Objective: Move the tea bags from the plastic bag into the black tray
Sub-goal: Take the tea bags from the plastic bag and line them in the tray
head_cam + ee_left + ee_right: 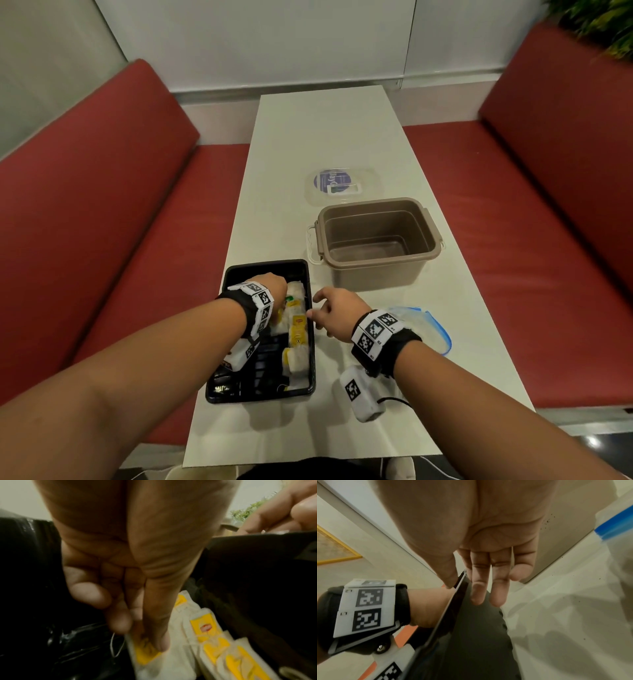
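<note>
Tea bags (297, 331) with yellow tags lie in a row inside the black tray (239, 274), along its right wall. Left hand (272, 286) reaches down into the tray, its grip pinching one tea bag (147, 654) between thumb and fingertips. Right hand (337, 310) sits just right of the tray, grip apart, fingers straight against the tray's outer wall. Plastic bag (433, 329) lies on the tabletop (342, 137) right of the tray, partly hidden behind the right wrist.
</note>
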A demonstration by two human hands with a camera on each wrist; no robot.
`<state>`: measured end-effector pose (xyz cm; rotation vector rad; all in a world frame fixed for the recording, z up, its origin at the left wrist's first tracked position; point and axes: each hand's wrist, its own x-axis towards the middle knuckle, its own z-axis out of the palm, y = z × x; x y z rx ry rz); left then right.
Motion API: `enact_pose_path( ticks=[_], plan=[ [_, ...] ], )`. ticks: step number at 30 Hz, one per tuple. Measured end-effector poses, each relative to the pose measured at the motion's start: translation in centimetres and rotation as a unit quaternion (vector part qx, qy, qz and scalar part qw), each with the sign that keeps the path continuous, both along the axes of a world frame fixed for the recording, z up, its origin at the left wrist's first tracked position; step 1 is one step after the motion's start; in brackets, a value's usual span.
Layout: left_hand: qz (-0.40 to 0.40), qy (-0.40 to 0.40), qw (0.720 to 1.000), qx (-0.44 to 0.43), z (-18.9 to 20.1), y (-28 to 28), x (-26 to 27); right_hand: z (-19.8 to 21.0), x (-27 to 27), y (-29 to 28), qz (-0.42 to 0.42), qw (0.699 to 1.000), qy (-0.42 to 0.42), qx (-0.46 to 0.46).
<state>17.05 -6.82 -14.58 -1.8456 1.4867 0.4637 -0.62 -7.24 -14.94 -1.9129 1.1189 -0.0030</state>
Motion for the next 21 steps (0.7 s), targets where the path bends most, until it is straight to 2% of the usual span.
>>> enact_pose_path(
  ticks=[4, 8, 13, 15, 17, 19, 21],
  plan=[
    [0.039, 0.03, 0.998, -0.039, 1.7, -0.1, 0.4, 1.9, -2.4, -1.4, -0.014, 0.999, -0.039, -0.002],
    [0.08, 0.095, 0.979, -0.161, 5.1, 0.1, 0.3, 3.4, -6.6, -3.8, -0.038, 0.998, -0.046, -0.008],
    [0.091, 0.227, 0.929, -0.279, 9.4, 0.8, -5.3, 2.1, -12.4, -6.0, -0.045, 0.998, 0.049, -0.023],
    [0.075, 0.283, 0.913, -0.284, 10.1, 0.6, -8.8, 0.7, -14.3, -6.2, -0.016, 0.994, 0.105, -0.037],
    [0.049, 0.318, 0.909, -0.264, 9.6, 0.2, -12.3, -0.6, -15.8, -5.9, 0.019, 0.991, 0.132, -0.023],
    [0.017, 0.33, 0.915, -0.23, 7.5, -0.2, -15.7, -1.3, -17.0, -5.5, 0.04, 0.991, 0.13, 0.007],
    [0.014, 0.304, 0.936, -0.176, 4.8, 0.0, -18.8, -1.6, -17.8, -4.9, 0.057, 0.99, 0.131, 0.019]
  ],
)
